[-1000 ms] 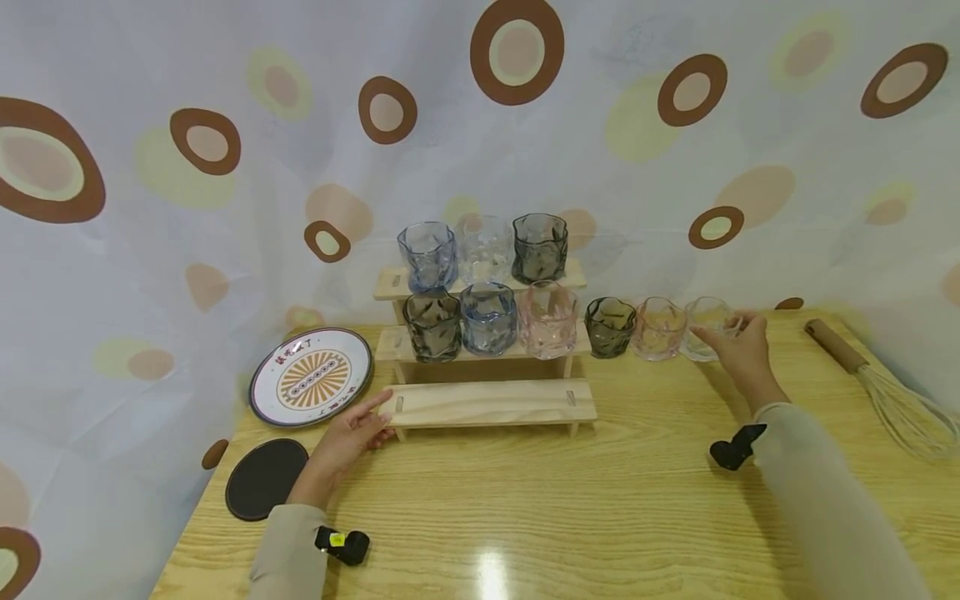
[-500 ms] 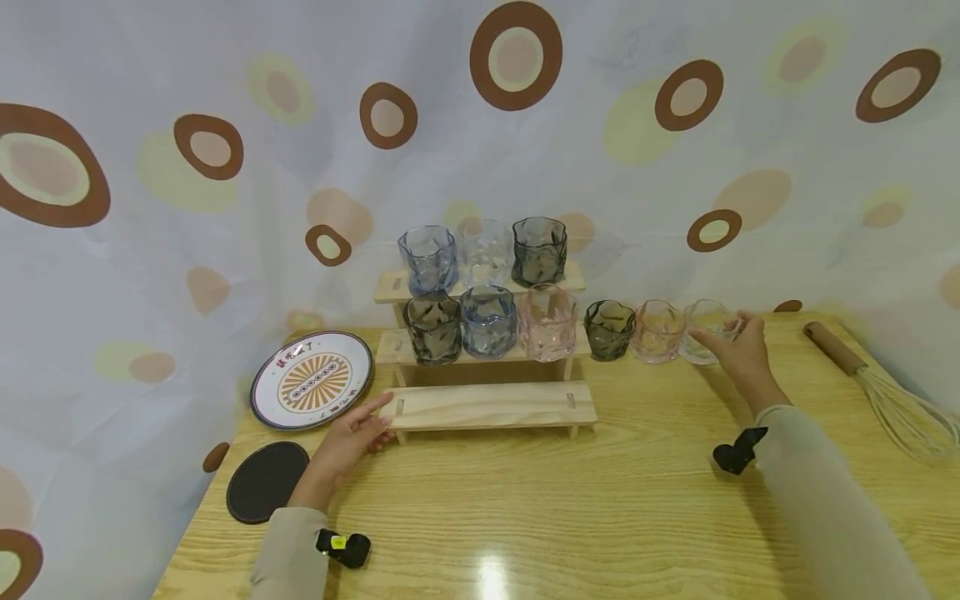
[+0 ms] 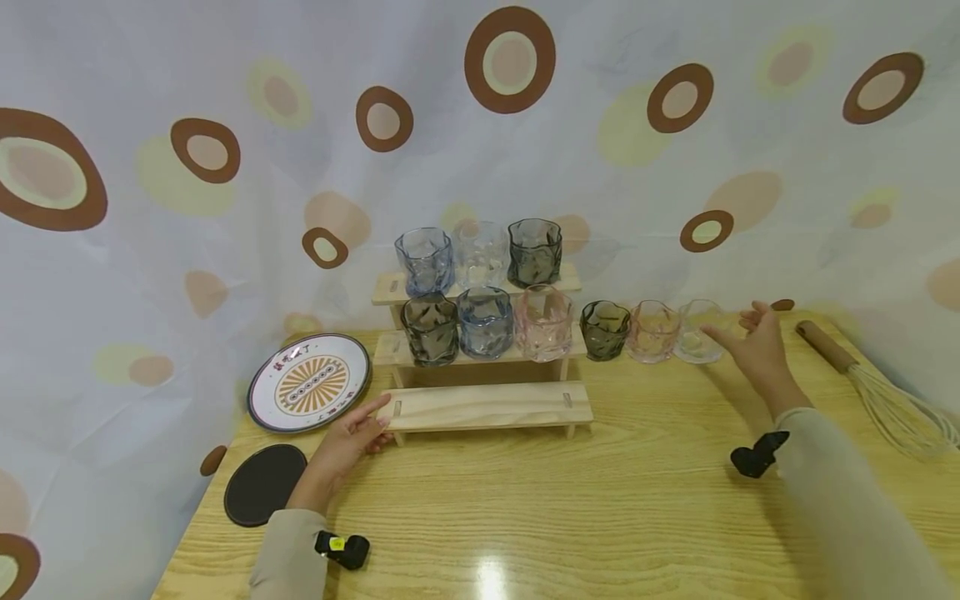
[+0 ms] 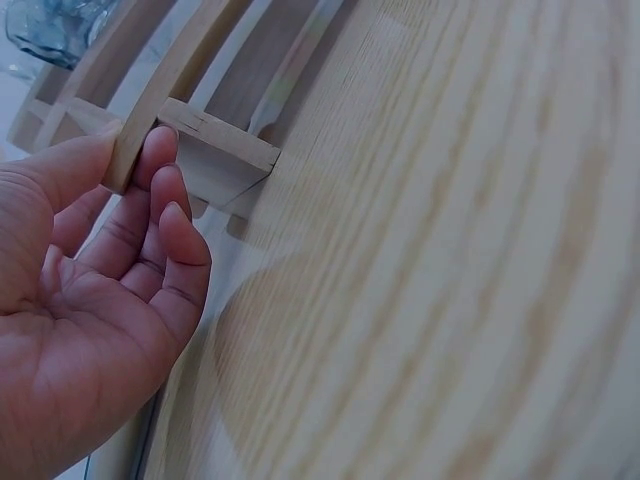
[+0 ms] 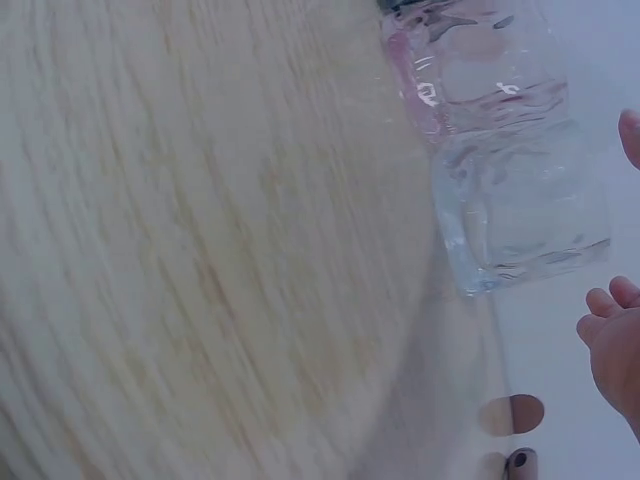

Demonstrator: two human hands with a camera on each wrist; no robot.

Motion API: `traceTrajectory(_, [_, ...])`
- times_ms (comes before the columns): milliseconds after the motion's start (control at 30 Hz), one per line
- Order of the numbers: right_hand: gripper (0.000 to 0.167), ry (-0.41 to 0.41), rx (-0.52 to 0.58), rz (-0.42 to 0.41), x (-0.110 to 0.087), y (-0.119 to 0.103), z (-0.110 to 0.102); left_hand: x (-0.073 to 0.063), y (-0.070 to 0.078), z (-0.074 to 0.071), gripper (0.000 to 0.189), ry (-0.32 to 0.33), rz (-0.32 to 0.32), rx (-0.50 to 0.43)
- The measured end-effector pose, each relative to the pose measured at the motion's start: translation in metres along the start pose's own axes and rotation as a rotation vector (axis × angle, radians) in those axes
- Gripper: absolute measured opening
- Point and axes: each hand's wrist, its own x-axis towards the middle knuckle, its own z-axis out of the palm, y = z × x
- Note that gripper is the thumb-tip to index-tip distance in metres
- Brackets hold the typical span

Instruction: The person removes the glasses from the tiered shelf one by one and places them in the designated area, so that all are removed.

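Observation:
My left hand [image 3: 347, 450] pinches the left end of the lowest shelf board [image 3: 487, 406] of a stepped wooden rack; in the left wrist view the thumb lies above the board and the fingers curl beneath. My right hand [image 3: 761, 354] is apart from the clear glass [image 3: 696, 340], just to its right, with thumb and fingers spread. That glass stands upright on the table beside a pink glass [image 3: 652, 335] and a dark grey glass [image 3: 604, 333]. The right wrist view shows the clear glass [image 5: 530, 210] touching or nearly touching the pink one, away from my fingers.
Dark, blue and pink glasses [image 3: 543, 325] stand on the middle shelf, with blue, clear and dark glasses [image 3: 535, 254] on the top one. A patterned plate [image 3: 262, 379] and black round coaster [image 3: 264, 485] lie left. A whisk [image 3: 877, 392] lies right. A patterned cloth [image 3: 600, 192] hangs behind.
My right hand has let go of the clear glass and drawn back to the right, its fingers spreading. The glass stays in the row. My left hand keeps its grip on the shelf.

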Motion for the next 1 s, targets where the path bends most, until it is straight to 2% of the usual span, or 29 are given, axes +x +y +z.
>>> traceTrajectory(267, [0.097, 0.031, -0.062, -0.131, -0.007, -0.015, -0.01, 0.002, -0.003, -0.001, 0.051, 0.005, 0.004, -0.004])
traceTrajectory(433, [0.094, -0.003, -0.056, -0.183, -0.013, -0.032, -0.006, 0.002, -0.004, 0.0, 0.05, 0.008, 0.004, -0.013])
traceTrajectory(867, [0.086, -0.128, 0.003, -0.338, -0.03, -0.064, 0.032, 0.002, -0.005, -0.001, 0.051, -0.002, 0.005, -0.007])
traceTrajectory(1000, [0.084, -0.173, 0.032, -0.356, -0.036, -0.071, 0.046, 0.002, -0.004, 0.0, 0.051, -0.002, 0.005, -0.006])
